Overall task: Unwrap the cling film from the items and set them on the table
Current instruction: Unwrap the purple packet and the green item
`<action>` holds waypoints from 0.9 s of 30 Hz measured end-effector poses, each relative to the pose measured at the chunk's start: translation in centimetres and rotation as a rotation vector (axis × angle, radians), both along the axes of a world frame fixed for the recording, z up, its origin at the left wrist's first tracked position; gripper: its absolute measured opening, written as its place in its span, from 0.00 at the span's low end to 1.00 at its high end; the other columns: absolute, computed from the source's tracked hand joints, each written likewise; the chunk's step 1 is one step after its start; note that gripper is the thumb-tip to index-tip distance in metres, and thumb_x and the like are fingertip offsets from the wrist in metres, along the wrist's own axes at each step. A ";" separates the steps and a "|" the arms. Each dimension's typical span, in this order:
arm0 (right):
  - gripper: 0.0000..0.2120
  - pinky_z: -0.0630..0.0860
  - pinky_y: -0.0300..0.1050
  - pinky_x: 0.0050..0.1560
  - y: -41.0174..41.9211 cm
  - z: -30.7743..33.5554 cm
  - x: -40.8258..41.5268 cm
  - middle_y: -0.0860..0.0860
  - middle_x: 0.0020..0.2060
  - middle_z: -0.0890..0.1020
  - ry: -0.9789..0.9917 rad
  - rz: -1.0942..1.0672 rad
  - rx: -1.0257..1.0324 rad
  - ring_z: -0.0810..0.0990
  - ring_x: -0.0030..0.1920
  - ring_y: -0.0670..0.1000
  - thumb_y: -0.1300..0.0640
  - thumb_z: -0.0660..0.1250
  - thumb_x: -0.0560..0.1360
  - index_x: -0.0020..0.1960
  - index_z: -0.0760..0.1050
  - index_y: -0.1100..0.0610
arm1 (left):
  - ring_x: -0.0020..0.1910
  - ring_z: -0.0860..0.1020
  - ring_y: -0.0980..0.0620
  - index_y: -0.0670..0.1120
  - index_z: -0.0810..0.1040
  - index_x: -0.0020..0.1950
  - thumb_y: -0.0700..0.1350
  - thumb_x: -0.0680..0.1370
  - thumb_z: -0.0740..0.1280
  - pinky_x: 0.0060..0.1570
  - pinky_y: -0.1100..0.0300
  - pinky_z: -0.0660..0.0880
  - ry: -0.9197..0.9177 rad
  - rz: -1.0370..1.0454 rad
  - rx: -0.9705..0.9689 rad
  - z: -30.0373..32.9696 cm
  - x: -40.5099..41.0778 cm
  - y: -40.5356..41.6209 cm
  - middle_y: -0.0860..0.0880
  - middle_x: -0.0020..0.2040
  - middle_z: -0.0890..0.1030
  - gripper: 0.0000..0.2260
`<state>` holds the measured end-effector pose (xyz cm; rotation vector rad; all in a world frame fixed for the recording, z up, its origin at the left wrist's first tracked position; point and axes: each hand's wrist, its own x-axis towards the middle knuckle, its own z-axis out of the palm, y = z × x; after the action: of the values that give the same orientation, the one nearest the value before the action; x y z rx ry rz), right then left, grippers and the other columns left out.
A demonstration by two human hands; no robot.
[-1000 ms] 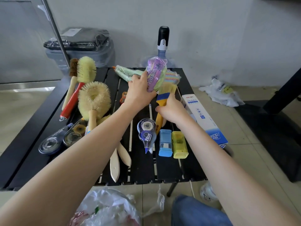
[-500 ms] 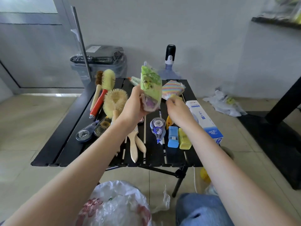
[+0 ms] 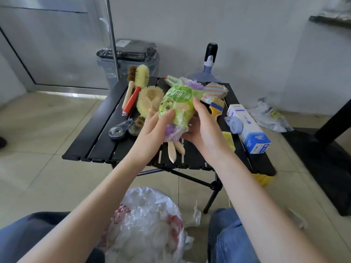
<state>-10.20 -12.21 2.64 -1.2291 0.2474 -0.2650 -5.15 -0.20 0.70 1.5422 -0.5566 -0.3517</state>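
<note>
Left hand [image 3: 152,130]: holds the green and purple plastic-wrapped pack [image 3: 176,109].
Right hand [image 3: 206,130]: holds it too.
Where: above the black slatted surface [image 3: 98,141].

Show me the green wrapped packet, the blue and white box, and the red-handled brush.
Green packet [image 3: 177,103], head view, its printed front.
Blue and white box [image 3: 247,126], head view, its top face.
Red-handled brush [image 3: 131,101], head view, the red handle.

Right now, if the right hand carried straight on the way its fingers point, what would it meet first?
The right hand already touches the green packet; past that, probably the left hand on the packet's other side, though depth is unclear.
</note>
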 end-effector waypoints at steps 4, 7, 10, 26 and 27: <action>0.16 0.82 0.53 0.45 0.4 -1.2 -0.5 0.58 0.55 0.82 -0.068 0.018 0.139 0.83 0.49 0.54 0.50 0.56 0.82 0.64 0.74 0.57 | 0.52 0.73 0.64 0.56 0.70 0.62 0.52 0.79 0.64 0.58 0.63 0.70 -0.251 0.137 0.054 -1.0 0.3 0.9 0.58 0.54 0.67 0.12; 0.12 0.80 0.54 0.46 0.6 -2.5 -0.3 0.56 0.53 0.82 -0.088 0.005 0.095 0.83 0.47 0.54 0.51 0.57 0.81 0.59 0.72 0.55 | 0.45 0.73 0.58 0.62 0.68 0.54 0.52 0.75 0.68 0.51 0.61 0.72 -0.480 0.257 0.055 -2.0 1.0 1.6 0.58 0.51 0.69 0.12; 0.10 0.80 0.53 0.44 0.8 -3.6 -0.1 0.54 0.50 0.82 -0.088 -0.014 0.034 0.84 0.46 0.53 0.51 0.58 0.81 0.58 0.70 0.54 | 0.44 0.72 0.59 0.58 0.73 0.49 0.52 0.75 0.67 0.48 0.68 0.67 -0.598 0.212 0.045 -2.4 1.0 2.0 0.60 0.46 0.74 0.05; 0.20 0.80 0.57 0.52 -0.6 -5.5 0.8 0.61 0.65 0.75 -0.074 -0.109 0.237 0.79 0.60 0.61 0.51 0.57 0.82 0.71 0.63 0.58 | 0.41 0.81 0.55 0.46 0.68 0.44 0.37 0.81 0.59 0.45 0.59 0.79 -0.279 -0.028 -0.070 -3.3 1.9 3.1 0.55 0.36 0.83 0.07; 0.20 0.81 0.57 0.52 -0.6 -5.5 0.8 0.61 0.65 0.75 -0.060 -0.127 0.254 0.79 0.60 0.61 0.51 0.56 0.82 0.71 0.64 0.58 | 0.39 0.80 0.56 0.45 0.67 0.44 0.36 0.81 0.59 0.45 0.60 0.79 -0.258 -0.048 -0.087 -3.4 1.8 3.1 0.54 0.35 0.81 0.07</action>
<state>-9.39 -12.83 -2.84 -0.9540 0.2980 -0.3679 -3.37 2.92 -2.72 1.5012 -0.8007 -0.1631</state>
